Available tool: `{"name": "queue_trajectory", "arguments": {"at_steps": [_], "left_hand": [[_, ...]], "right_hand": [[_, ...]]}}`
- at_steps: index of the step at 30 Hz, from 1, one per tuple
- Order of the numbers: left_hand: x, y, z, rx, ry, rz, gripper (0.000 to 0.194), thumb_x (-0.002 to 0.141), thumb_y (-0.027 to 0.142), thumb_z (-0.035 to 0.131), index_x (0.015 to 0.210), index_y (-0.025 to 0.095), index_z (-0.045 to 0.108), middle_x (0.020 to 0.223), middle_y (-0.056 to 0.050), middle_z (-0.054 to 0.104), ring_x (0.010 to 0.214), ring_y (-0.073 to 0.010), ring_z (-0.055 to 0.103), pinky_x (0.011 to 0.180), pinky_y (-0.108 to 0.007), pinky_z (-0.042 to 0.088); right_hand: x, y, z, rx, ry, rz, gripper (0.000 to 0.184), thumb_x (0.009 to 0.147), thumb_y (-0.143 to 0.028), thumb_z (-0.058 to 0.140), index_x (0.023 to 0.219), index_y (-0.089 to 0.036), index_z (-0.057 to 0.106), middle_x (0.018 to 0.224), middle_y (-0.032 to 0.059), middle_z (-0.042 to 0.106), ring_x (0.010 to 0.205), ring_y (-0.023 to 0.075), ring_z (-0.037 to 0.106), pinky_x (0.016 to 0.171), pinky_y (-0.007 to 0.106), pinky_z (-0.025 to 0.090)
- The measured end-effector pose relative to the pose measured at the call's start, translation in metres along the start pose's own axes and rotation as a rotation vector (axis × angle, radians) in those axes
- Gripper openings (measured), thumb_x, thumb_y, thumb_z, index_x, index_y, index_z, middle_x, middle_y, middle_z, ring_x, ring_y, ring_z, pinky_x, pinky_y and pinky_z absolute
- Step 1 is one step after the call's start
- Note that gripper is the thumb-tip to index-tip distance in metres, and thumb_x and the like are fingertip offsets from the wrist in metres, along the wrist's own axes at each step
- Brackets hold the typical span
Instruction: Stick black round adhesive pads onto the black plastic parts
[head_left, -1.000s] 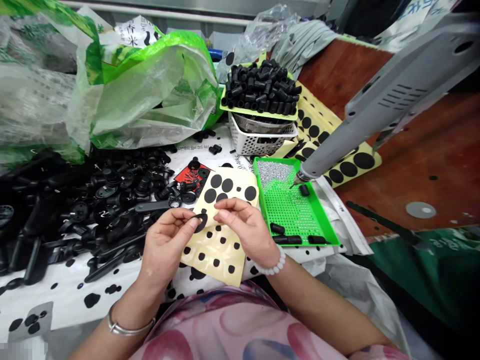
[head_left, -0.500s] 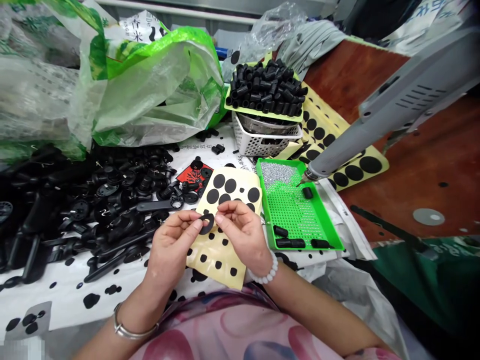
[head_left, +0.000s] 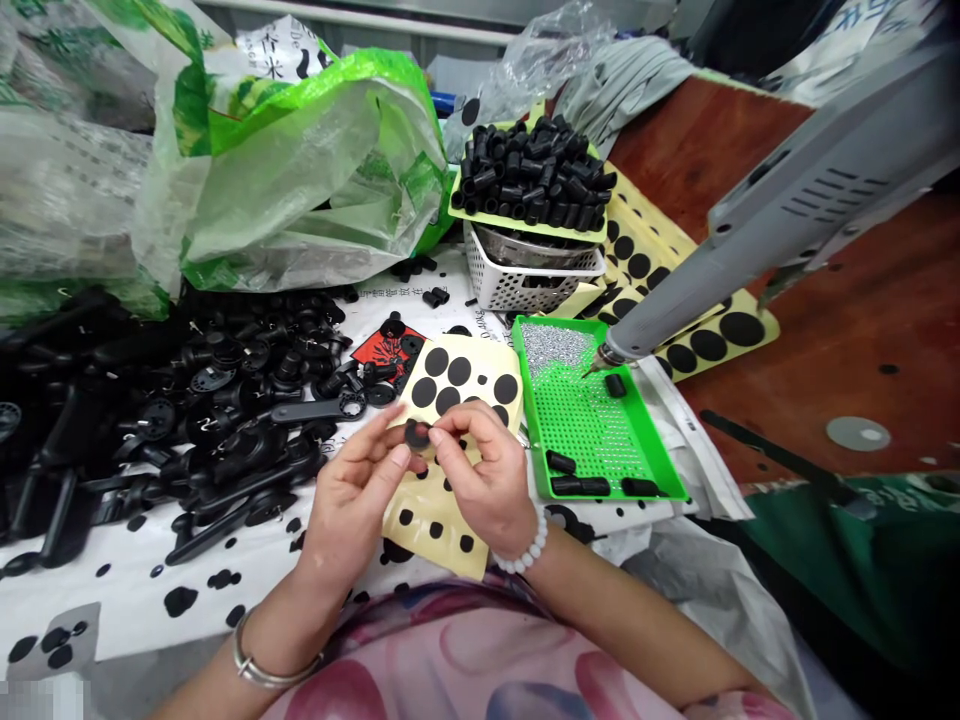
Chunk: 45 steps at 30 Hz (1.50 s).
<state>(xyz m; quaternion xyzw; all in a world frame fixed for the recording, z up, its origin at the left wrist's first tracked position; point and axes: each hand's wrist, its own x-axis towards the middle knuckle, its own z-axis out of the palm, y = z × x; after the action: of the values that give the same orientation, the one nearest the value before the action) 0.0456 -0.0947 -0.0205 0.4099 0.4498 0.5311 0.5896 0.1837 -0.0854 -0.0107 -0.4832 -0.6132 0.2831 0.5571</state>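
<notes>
My left hand [head_left: 358,492] and my right hand [head_left: 480,472] meet over a yellow sticker sheet [head_left: 442,470] dotted with black round stickers. Together their fingertips pinch a small black ring-shaped sticker [head_left: 417,434], held just above the sheet. A silver bangle circles my left wrist and a white bead bracelet my right. To the left lies a heap of black plastic parts [head_left: 217,400].
A green perforated tray [head_left: 592,420] with small screws and black cylinders lies right of the sheet, under the tip of a grey electric screwdriver [head_left: 757,240]. Behind stand a white basket [head_left: 525,280], a green tray of black tubes [head_left: 536,175], plastic bags [head_left: 225,160] and more sticker sheets [head_left: 697,330].
Both hands have drawn closer together and the black ring sticker has turned from edge-on open ring to a folded, pinched shape between the fingertips. The view shifted slightly.
</notes>
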Motion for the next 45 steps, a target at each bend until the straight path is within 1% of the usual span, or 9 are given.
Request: {"name": "queue_trajectory", "arguments": {"at_steps": [3,9,15,18,23,29,35,42,45], "left_hand": [[-0.002,0.005,-0.001,0.025,0.003,0.093,0.060,0.085,0.027,0.063,0.140,0.028,0.040,0.109,-0.006,0.070,0.090,-0.0146,0.067,0.091,-0.033,0.049],[-0.015,0.031,-0.018,0.207,0.109,0.283,0.032,0.084,0.026,0.062,0.116,0.020,0.063,0.108,-0.009,0.071,0.081,-0.0171,0.068,0.079,-0.032,0.054],[-0.019,0.058,-0.101,0.670,0.581,0.475,0.028,0.085,0.031,0.060,0.110,0.019,0.066,0.105,-0.007,0.071,0.084,-0.0162,0.068,0.081,-0.029,0.052],[-0.010,0.073,-0.151,1.240,0.850,0.350,0.037,0.088,0.038,0.047,0.115,0.017,0.061,0.109,-0.008,0.068,0.089,-0.0178,0.066,0.084,-0.030,0.051],[0.020,0.091,-0.187,1.449,0.851,0.097,0.033,0.078,0.037,0.056,0.103,0.018,0.068,0.098,-0.014,0.070,0.096,-0.0345,0.063,0.085,-0.047,0.045],[0.049,0.100,-0.197,1.347,0.815,-0.065,0.023,0.064,0.030,0.067,0.082,0.016,0.069,0.080,-0.016,0.069,0.098,-0.0435,0.059,0.083,-0.051,0.040],[0.027,0.101,-0.193,0.888,0.727,-0.037,0.031,0.064,0.030,0.070,0.091,0.015,0.063,0.066,-0.001,0.061,0.071,-0.0210,0.058,0.066,-0.031,0.043],[0.013,0.089,-0.153,0.287,0.705,0.160,0.037,0.064,0.021,0.070,0.096,0.017,0.052,0.066,0.005,0.055,0.059,-0.0090,0.051,0.054,-0.020,0.040],[0.009,0.089,-0.121,0.162,0.579,0.199,0.039,0.065,0.023,0.072,0.099,0.018,0.054,0.066,0.004,0.057,0.059,-0.0094,0.051,0.057,-0.021,0.044]], "right_hand": [[0.002,-0.002,-0.005,0.011,0.049,0.007,0.009,0.084,-0.015,0.056,0.077,-0.020,0.058,0.076,0.0006,0.058,0.073,0.0143,0.056,0.070,0.029,0.047],[-0.003,0.004,-0.022,-0.028,0.070,0.060,0.006,0.082,-0.019,0.062,0.076,-0.021,0.062,0.079,0.0015,0.061,0.076,0.0158,0.057,0.073,0.031,0.046],[-0.012,0.022,-0.032,-0.037,0.118,0.216,0.009,0.077,-0.030,0.068,0.077,-0.022,0.065,0.077,0.0018,0.062,0.071,0.0160,0.058,0.068,0.028,0.047],[-0.016,0.023,-0.032,-0.033,0.113,0.258,0.013,0.075,-0.033,0.069,0.078,-0.021,0.066,0.076,0.0018,0.063,0.070,0.0160,0.059,0.067,0.027,0.049],[-0.018,0.021,-0.025,0.000,0.073,0.241,0.011,0.074,-0.031,0.069,0.077,-0.021,0.066,0.078,0.0016,0.065,0.071,0.0154,0.061,0.067,0.025,0.050],[-0.021,0.023,-0.026,-0.012,0.060,0.219,0.008,0.076,-0.029,0.069,0.078,-0.022,0.066,0.076,0.0006,0.065,0.069,0.0137,0.061,0.066,0.022,0.050],[-0.017,0.020,-0.028,0.003,0.071,0.262,0.009,0.075,-0.030,0.069,0.076,-0.021,0.066,0.072,0.0004,0.064,0.065,0.0128,0.059,0.062,0.022,0.050],[-0.006,0.011,-0.016,0.200,-0.015,0.349,0.009,0.076,-0.029,0.070,0.077,-0.021,0.067,0.065,-0.0010,0.061,0.059,0.0109,0.054,0.055,0.021,0.046],[0.000,0.003,-0.010,0.356,-0.033,0.380,0.008,0.076,-0.028,0.071,0.079,-0.022,0.068,0.068,-0.0011,0.061,0.063,0.0109,0.054,0.059,0.022,0.045]]}}
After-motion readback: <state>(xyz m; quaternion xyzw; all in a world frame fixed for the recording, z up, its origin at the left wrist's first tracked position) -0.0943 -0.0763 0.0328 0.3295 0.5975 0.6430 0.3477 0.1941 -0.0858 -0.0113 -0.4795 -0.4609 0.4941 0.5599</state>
